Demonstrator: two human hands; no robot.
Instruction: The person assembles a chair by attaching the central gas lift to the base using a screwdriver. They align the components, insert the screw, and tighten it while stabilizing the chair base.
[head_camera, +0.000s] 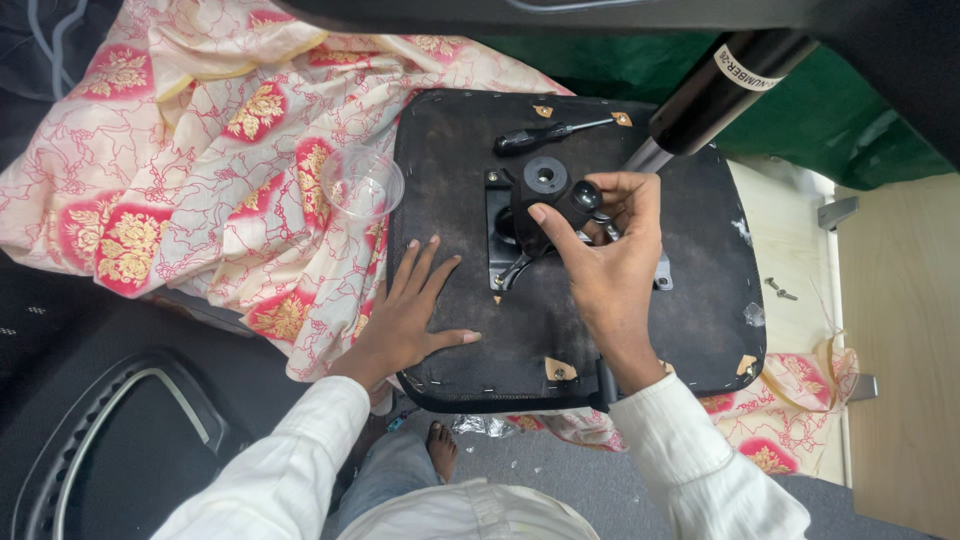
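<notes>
While you're looking straight down from the head cam, your left hand (405, 318) is spread flat, fingers wide, palm pressed on the black upturned chair seat base (690, 300), near its left edge. It grips nothing, it just rests there.

Your right hand (600, 255) is further up, at the middle of the seat, with fingers curled around the black metal tilt mechanism (540, 200) that sits on the seat's underside. Thumb and fingertips are pinched on a small round black knob (586, 194) at the mechanism's right side, so that hand is closed on the knob, not open. A black lever sticks out of the mechanism toward the lower left.

Just above the mechanism a black-handled screwdriver (545, 134) lies on the seat, its tip pointing right toward the top edge. A black gas-lift cylinder with a silver rod (705, 95) comes in at a slant from the upper right, its lower end just beside your right hand.

Left of the seat, a clear plastic cup (362, 183) sits on a pink and cream cloth with gold flower patches (200, 170), right beside the seat's edge. The cloth runs under the seat and shows again at the lower right. Two small screws (780, 290) lie on the pale wooden surface to the right, well apart from your hands. A black chair part with a curved grey rim (110, 440) sits at the lower left.
</notes>
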